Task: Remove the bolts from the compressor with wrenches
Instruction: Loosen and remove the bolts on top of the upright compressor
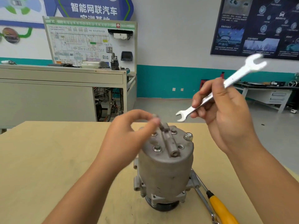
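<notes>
Head view: we are lifting one bolt clear of the compressor.
Our left hand is pinching it and our right hand is gripping the wrench aloft. The compressor is standing toward the table's near edge, with other bolts sitting unremoved in its top.

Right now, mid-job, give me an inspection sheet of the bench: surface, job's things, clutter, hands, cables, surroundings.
Surface: tan table, lightly scuffed.
Job's things: compressor upright, pulley end down; bolt heads show on its top; wrench in the air, off the compressor.
Clutter: screwdriver with a yellow handle and a metal tool lie to the right of the compressor.
Hands: left hand pinches a blurred grey piece, likely a bolt, above the compressor top; right hand holds the wrench by its shaft.
Cables: wires under the far bench only; nothing seen on the table.
Surroundings: wiring board, dark poster.
</notes>
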